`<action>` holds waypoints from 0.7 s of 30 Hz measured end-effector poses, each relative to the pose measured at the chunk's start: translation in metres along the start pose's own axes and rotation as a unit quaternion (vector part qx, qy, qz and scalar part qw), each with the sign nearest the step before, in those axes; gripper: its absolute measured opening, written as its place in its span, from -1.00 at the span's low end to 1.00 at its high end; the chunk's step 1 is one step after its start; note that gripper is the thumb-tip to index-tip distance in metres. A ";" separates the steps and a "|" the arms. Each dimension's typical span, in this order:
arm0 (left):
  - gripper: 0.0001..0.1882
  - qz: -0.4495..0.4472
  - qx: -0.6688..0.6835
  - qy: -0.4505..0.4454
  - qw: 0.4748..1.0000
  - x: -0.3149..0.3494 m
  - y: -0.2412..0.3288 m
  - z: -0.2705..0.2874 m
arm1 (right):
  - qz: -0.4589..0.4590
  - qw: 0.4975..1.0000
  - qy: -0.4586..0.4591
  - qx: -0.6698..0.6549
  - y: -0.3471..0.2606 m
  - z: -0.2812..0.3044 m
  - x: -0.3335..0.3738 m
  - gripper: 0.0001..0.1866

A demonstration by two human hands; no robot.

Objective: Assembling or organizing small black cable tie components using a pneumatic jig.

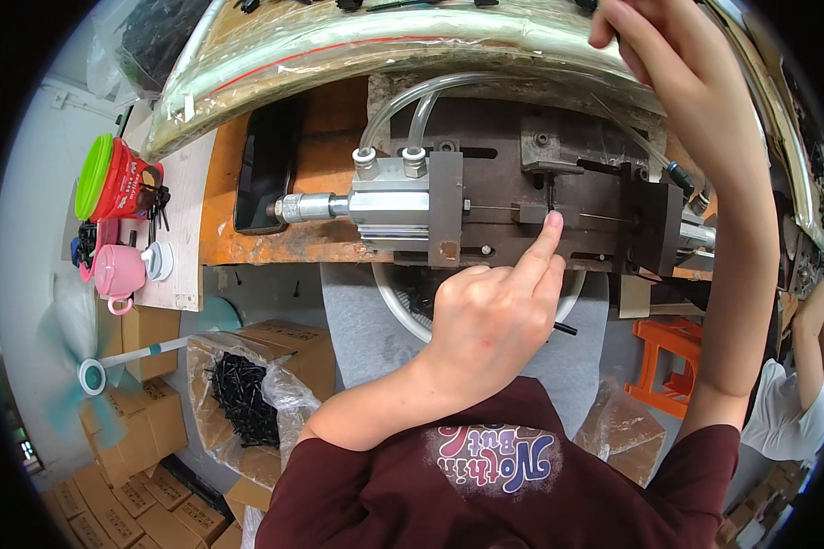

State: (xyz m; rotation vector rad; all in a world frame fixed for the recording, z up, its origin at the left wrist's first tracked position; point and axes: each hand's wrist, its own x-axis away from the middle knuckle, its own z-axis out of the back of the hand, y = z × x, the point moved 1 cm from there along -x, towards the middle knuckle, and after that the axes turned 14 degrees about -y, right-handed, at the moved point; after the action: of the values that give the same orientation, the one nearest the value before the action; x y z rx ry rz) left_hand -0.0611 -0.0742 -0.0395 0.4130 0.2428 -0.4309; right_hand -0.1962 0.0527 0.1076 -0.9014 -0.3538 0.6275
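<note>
My left hand (494,316) reaches in from the lower left. Its index fingertip touches a small black part (550,190) standing upright in the middle of a metal fixture (504,137). The other fingers are curled, and a thin black stick (566,328) pokes out below them. My right hand (673,55) is raised at the upper right with bent fingers; what they hold, if anything, is hidden. Left of the black part sits a silver air cylinder (389,215) with clear hoses (430,80). Thin metal pins point at the part from both sides.
A black phone (264,169) lies on the orange bench. Further left stand a red tub (135,178) and a pink cup (119,272). Below are a fan (92,376), a bagged box of black pieces (240,398), a white basin (403,316) and an orange stool (664,366). Another person's arm (807,320) shows far right.
</note>
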 end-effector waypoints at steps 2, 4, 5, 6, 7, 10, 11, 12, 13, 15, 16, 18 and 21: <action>-0.78 0.006 -0.004 -0.002 1.000 0.000 0.001 0.000 | 0.078 0.990 0.003 -0.119 0.014 -0.004 0.018 -0.76; -0.78 0.021 -0.009 -0.006 1.000 0.005 -0.002 -0.001 | 0.118 0.986 0.054 -0.109 0.038 -0.034 0.031 -0.78; -0.76 0.014 0.002 -0.012 1.000 0.003 -0.001 0.001 | 0.098 0.986 0.080 -0.111 0.034 -0.042 0.047 -0.80; -0.73 0.012 0.010 -0.019 1.000 0.003 -0.002 0.003 | 0.082 0.984 0.103 -0.118 0.032 -0.051 0.061 -0.81; -0.71 0.008 0.017 -0.027 0.999 0.003 -0.002 0.005 | 0.044 0.983 0.104 -0.141 0.035 -0.058 0.073 -0.86; -0.56 0.011 0.177 -0.026 0.984 0.003 -0.003 0.020 | 0.030 0.970 0.118 -0.213 0.050 -0.074 0.102 -0.91; -0.41 0.019 0.217 -0.035 0.975 0.006 -0.004 0.028 | 0.002 0.960 0.130 -0.248 0.053 -0.080 0.111 -0.89; -0.41 0.009 0.268 -0.051 0.962 0.012 -0.011 0.026 | 0.020 0.946 0.124 -0.298 0.057 -0.088 0.117 -0.88; -0.43 0.021 0.320 -0.066 0.945 0.016 -0.014 0.031 | 0.038 0.929 0.116 -0.349 0.061 -0.098 0.121 -0.88; -0.52 0.032 0.375 -0.025 0.926 0.019 -0.015 0.031 | 0.051 0.917 0.077 -0.387 0.063 -0.115 0.124 -0.84; -0.60 0.028 0.346 0.004 0.938 0.018 -0.013 0.028 | 0.060 0.924 0.061 -0.372 0.063 -0.120 0.123 -0.84; -0.65 0.015 0.309 0.048 0.950 0.017 -0.009 0.024 | 0.049 0.937 0.042 -0.343 0.067 -0.128 0.124 -0.84; -0.64 -0.005 0.299 0.083 0.951 0.012 -0.007 0.021 | 0.107 0.933 0.058 -0.338 0.074 -0.134 0.123 -0.83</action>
State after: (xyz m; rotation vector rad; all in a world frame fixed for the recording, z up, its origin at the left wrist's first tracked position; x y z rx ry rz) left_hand -0.0506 -0.0931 -0.0265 1.0469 0.2751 -0.4772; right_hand -0.0566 0.0836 -0.0272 -1.6486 -0.3719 0.6577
